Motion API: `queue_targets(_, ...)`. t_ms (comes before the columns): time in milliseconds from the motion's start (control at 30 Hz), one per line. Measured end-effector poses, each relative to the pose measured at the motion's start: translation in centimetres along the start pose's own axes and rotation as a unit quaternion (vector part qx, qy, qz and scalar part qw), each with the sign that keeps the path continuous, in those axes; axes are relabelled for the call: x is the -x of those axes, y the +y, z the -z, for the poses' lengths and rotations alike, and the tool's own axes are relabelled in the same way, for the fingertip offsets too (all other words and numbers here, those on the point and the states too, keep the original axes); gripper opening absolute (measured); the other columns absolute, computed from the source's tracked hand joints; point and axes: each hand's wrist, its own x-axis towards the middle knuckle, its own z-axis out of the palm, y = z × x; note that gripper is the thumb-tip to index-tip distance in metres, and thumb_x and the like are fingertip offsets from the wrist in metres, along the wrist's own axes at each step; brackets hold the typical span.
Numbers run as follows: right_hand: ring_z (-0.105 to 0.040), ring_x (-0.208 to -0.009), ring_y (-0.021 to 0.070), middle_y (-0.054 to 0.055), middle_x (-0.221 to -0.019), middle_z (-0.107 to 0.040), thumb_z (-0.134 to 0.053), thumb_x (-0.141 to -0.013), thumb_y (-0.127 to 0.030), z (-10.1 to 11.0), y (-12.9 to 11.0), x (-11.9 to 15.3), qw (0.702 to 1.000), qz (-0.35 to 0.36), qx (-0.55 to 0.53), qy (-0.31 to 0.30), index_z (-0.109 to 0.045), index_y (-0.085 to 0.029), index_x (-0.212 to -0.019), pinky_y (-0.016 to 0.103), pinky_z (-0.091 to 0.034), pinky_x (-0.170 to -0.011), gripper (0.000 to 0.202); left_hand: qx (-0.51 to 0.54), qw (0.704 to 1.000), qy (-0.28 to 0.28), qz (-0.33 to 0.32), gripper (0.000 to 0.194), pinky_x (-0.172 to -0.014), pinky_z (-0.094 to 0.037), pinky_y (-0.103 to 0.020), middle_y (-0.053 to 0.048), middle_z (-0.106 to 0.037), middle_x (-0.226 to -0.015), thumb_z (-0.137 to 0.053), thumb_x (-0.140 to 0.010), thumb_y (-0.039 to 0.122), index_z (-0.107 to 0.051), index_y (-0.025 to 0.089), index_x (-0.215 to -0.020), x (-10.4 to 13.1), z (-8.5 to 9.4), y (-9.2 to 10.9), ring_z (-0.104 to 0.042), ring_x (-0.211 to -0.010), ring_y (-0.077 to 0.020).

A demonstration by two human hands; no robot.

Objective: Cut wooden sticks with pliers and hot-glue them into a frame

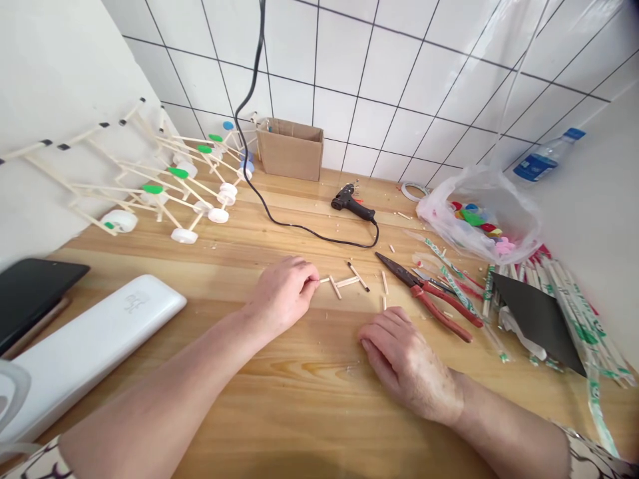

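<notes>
Near the table's middle, my left hand (289, 289) pinches the left end of a small wooden stick frame (348, 282). The frame lies low over the wood, with a short crosspiece near my fingers and a black-tipped crosspiece (358, 277) at its right end. My right hand (407, 359) rests on the table to the right, fingers curled with the palm down; whether anything is under them is hidden. Just beyond its fingertips lie two short stick pieces (384, 283). Red-handled long-nose pliers (424, 293) lie to the right of them.
A black glue gun (353, 201) and its cable stand behind. At left are stick-built carts with white wheels (184, 235), a white power bank (100, 352) and a phone (37, 289). To the right sit a plastic bag of caps (479, 213) and wrapped chopsticks (584, 313). A cardboard box (290, 150) is behind.
</notes>
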Motion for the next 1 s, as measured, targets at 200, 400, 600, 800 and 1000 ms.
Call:
queue_targets(200,-0.046,-0.067,0.0162,0.004,-0.069,-0.056,-0.038,-0.089,-0.010,-0.09,-0.01,0.03,1.000,-0.001,0.002,-0.005,-0.054,-0.016,-0.078,0.033,-0.034,-0.071,0.021,-0.003,1.000,0.005,-0.001,0.014,-0.067,-0.041,-0.029,-0.003,-0.063,-0.076,-0.051,-0.081,0.015,-0.059,0.018,-0.070,-0.05,-0.08,-0.02,-0.057,-0.075,-0.0177)
queue_targets(400,-0.047,-0.067,0.0162,0.004,-0.069,-0.056,-0.038,-0.089,-0.009,-0.03,-0.03,0.01,1.000,0.002,0.000,-0.004,-0.054,-0.015,-0.078,0.032,-0.034,-0.071,0.021,-0.009,1.000,-0.001,0.008,0.014,-0.067,-0.042,-0.029,-0.003,-0.063,-0.075,-0.051,-0.080,0.015,-0.059,0.018,-0.069,-0.06,-0.03,0.09,-0.056,-0.075,-0.0179)
queue_targets(600,-0.048,-0.067,0.0162,0.004,-0.069,-0.056,-0.037,-0.089,-0.009,0.06,-0.06,0.02,1.000,0.003,0.003,-0.003,-0.054,-0.016,-0.078,0.032,-0.035,-0.070,0.021,-0.012,1.000,0.011,0.007,0.014,-0.066,-0.042,-0.029,-0.003,-0.063,-0.075,-0.051,-0.080,0.015,-0.060,0.018,-0.069,-0.06,-0.11,0.04,-0.056,-0.074,-0.0173)
queue_targets(800,-0.048,-0.068,0.0162,0.005,-0.070,-0.057,-0.037,-0.088,-0.009,0.06,-0.05,0.01,1.000,-0.001,-0.001,-0.008,-0.055,-0.016,-0.079,0.033,-0.036,-0.071,0.021,-0.016,1.000,0.015,0.001,0.015,-0.066,-0.043,-0.029,-0.003,-0.063,-0.074,-0.050,-0.080,0.015,-0.059,0.019,-0.069,-0.06,-0.07,0.00,-0.057,-0.073,-0.0174)
queue_targets(1000,-0.048,-0.067,0.0166,0.005,-0.069,-0.057,-0.038,-0.088,-0.009,0.13,-0.09,0.03,1.000,0.000,0.000,-0.004,-0.055,-0.016,-0.080,0.033,-0.036,-0.070,0.020,-0.012,1.000,0.011,0.000,0.015,-0.067,-0.043,-0.029,-0.003,-0.063,-0.076,-0.050,-0.080,0.015,-0.060,0.018,-0.069,-0.10,-0.14,-0.06,-0.057,-0.076,-0.0179)
